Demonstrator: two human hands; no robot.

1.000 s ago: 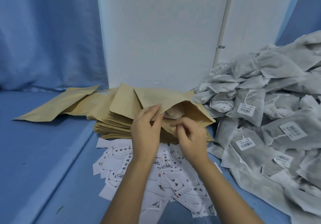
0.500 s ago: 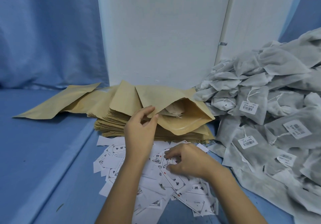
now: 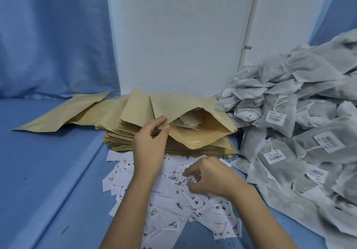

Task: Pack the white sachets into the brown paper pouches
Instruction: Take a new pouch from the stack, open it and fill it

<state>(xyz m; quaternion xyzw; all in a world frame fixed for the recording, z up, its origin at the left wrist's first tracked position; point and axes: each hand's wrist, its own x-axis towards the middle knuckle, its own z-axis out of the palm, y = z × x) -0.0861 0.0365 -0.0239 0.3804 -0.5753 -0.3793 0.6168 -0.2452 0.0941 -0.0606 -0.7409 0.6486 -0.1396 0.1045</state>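
My left hand (image 3: 149, 144) pinches the upper lip of the open brown paper pouch (image 3: 185, 104), holding its mouth wide on top of the stack of flat pouches (image 3: 119, 138). One white sachet (image 3: 190, 120) lies inside it. My right hand (image 3: 210, 177) is down among the scattered printed slips (image 3: 195, 200) just in front of the stack, thumb and fingertips pinching a single slip (image 3: 186, 178). The heap of white sachets (image 3: 289, 133) sits to my right on the blue table (image 3: 48, 171).

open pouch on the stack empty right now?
No: a white sachet shows inside the mouth of the brown pouch, which the left hand holds open.
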